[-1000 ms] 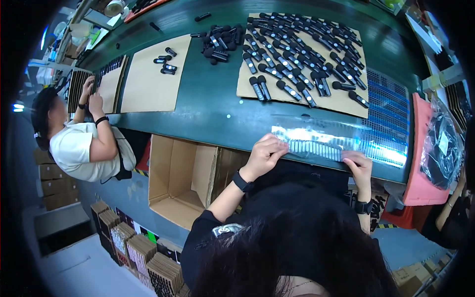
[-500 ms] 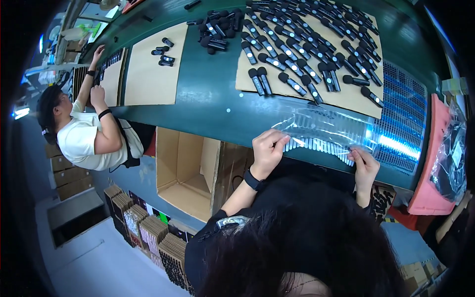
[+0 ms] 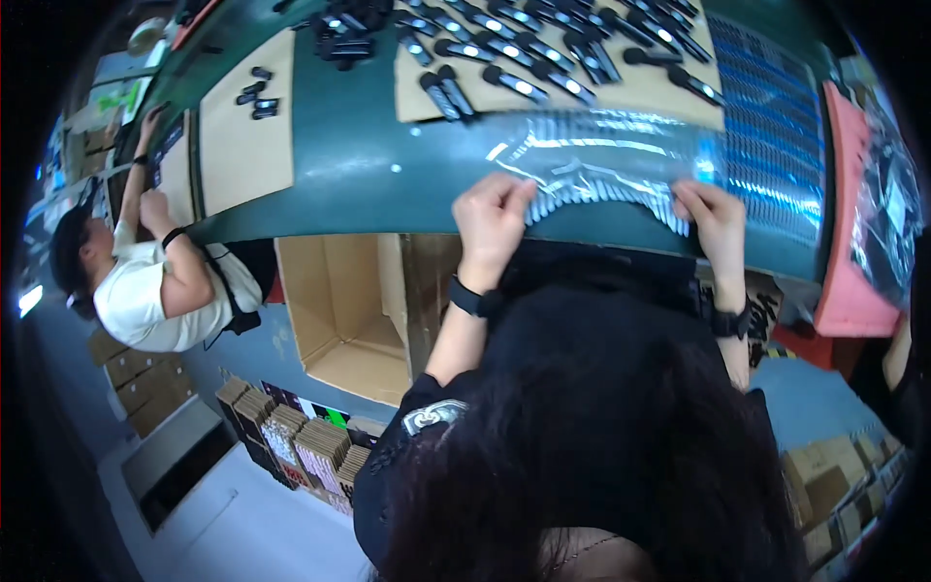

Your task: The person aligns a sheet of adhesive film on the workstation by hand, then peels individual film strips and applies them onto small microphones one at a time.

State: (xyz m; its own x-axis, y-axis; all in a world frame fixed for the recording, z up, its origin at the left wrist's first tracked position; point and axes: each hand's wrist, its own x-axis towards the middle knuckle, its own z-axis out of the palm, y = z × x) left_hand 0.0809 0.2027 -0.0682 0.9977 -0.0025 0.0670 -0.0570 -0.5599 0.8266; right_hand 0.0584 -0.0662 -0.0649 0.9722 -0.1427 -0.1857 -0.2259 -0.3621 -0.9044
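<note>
In front of me, both my hands pinch the near edge of a clear plastic sheet (image 3: 606,155) lined with narrow pale strips. My left hand (image 3: 491,228) grips its left corner, fingers closed; my right hand (image 3: 715,215) has the right corner between thumb and fingers. Between them the near edge sags in a curve, fringed with strip ends. Just beyond lies a cardboard sheet (image 3: 409,102) bearing many small black microphones (image 3: 514,85) with round dark heads. To the right, shiny blue ribbed sheets (image 3: 776,155) lie on the green table (image 3: 349,194).
Farther left are a pile of black microphones (image 3: 339,44) and another cardboard sheet (image 3: 257,160) with several small black pieces. An open carton (image 3: 354,364) stands below the table edge. Pink foam (image 3: 839,291) borders the right end. A co-worker (image 3: 141,291) works at the far left.
The head view has shifted, so the table sits higher in the picture. Both hands keep hold of the plastic sheet, and its near edge now bows more strongly between them.
</note>
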